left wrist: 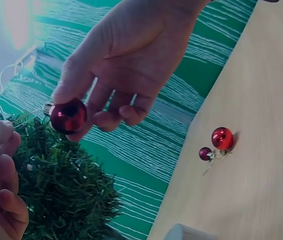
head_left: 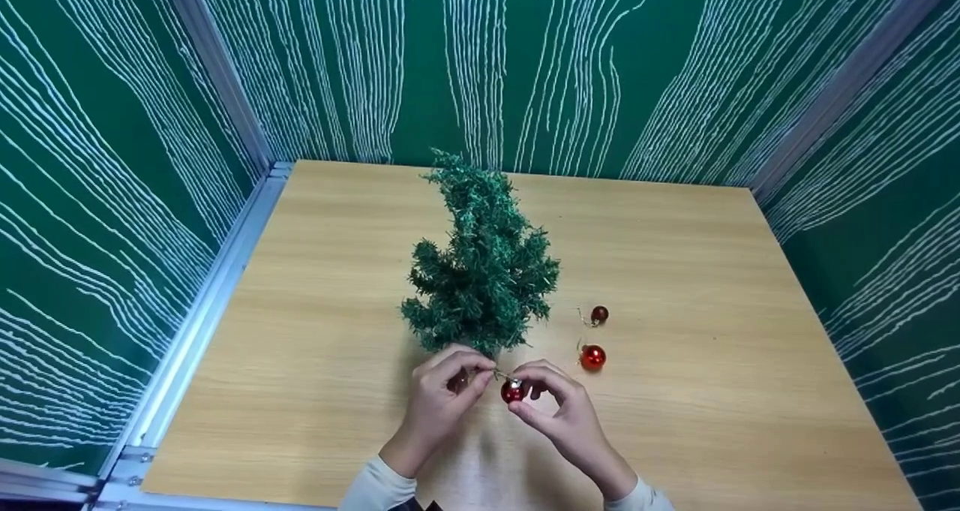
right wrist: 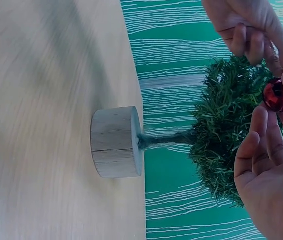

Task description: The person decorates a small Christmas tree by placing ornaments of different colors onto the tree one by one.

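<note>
A shiny red Christmas bauble (head_left: 511,391) is pinched between the thumb and fingers of my right hand (head_left: 559,406). My left hand (head_left: 448,391) pinches the thin loop at the bauble's cap, in front of the small artificial Christmas tree (head_left: 484,271). In the left wrist view the bauble (left wrist: 68,116) shows its silver cap turned toward the left hand (left wrist: 1,175). The right wrist view has the tree's round wooden base (right wrist: 116,142) standing on the table, with both hands near the green branches.
To the right of the tree lie a larger red bauble (head_left: 592,358) and a smaller dark red bauble (head_left: 599,314), each with a loop. Green panels with white wavy lines (head_left: 472,68) wall the wooden table (head_left: 675,271) at the back and sides.
</note>
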The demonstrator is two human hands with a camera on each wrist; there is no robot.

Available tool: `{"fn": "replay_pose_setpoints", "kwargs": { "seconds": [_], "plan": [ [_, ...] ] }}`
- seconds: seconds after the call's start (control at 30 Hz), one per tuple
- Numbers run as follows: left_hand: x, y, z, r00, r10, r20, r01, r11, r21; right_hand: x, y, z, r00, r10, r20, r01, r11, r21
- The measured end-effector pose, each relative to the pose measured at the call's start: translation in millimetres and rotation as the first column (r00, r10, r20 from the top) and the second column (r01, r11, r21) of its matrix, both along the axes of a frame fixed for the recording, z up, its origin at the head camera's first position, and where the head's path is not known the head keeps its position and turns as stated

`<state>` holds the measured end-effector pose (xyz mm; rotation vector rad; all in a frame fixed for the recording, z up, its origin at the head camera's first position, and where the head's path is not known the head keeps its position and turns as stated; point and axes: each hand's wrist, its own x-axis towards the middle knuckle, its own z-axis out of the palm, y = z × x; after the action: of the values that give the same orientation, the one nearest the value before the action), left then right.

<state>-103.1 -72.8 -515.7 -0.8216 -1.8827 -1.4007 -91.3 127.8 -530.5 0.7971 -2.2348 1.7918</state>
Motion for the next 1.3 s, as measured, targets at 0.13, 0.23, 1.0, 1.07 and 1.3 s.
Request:
{"fn": "replay_pose_setpoints", "kwargs": {
  "seconds": [0.13, 0.23, 1.0, 1.07, 1.3],
  "plan": [
    [-2.1, -0.8, 8.8, 1.0, -0.011, -0.008, 0.011, 0.997, -0.071, 0.2, -0.7, -5.2, 0.999, 0.017, -0.03, -0.015, 0.999, 0.046],
    [-1.9, -0.1, 14.3, 1.0, 0.0, -0.004, 0.0, 0.991, -0.134, 0.5, -2.4, -8.0, 0.998, 0.047, -0.05, -0.044, 0.997, 0.063],
    [8.1, 8.2, 11.8, 0.997, 0.066, -0.033, -0.072, 0.958, -0.276, 4.4, -9.1, 2.2, 0.996, -0.051, -0.071, 0.056, 0.996, 0.076],
    [8.6, 7.9, 11.3, 0.997, 0.068, -0.038, -0.076, 0.956, -0.284, 3.8, -8.8, 3.6, 0.994, -0.058, -0.088, 0.064, 0.996, 0.059],
    [10.5, 7.6, 13.3, 0.996, 0.074, -0.041, -0.084, 0.948, -0.306, 1.4, -7.5, 3.6, 0.991, -0.041, -0.13, 0.044, 0.999, 0.022]
  ]
}}
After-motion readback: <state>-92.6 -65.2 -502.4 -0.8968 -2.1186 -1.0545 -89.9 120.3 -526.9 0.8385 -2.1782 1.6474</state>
